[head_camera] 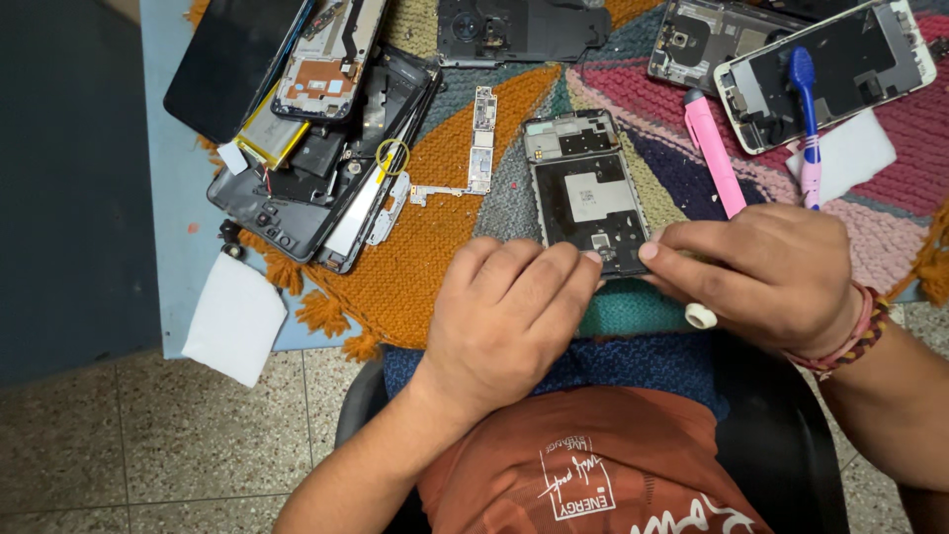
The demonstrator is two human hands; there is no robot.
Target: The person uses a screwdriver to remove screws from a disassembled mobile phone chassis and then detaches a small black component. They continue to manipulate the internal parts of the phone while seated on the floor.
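An opened phone frame [585, 188] with a dark inner plate lies on the colourful woven mat [445, 218]. My left hand [504, 316] rests at its near end, fingers curled, fingertips touching the lower edge. My right hand [761, 267] comes in from the right; its fingers pinch the frame's lower right corner. Whether a small tool sits in that hand is hidden. A white ring-shaped piece [700, 316] shows under the right hand.
A pile of phone shells, a battery and a black screen [297, 109] lies at the left. A narrow circuit board [482, 138] sits beside the frame. A pink pen [714, 148], blue-headed brush [806, 89], more opened phones [830, 69] and white cloths [235, 316] surround.
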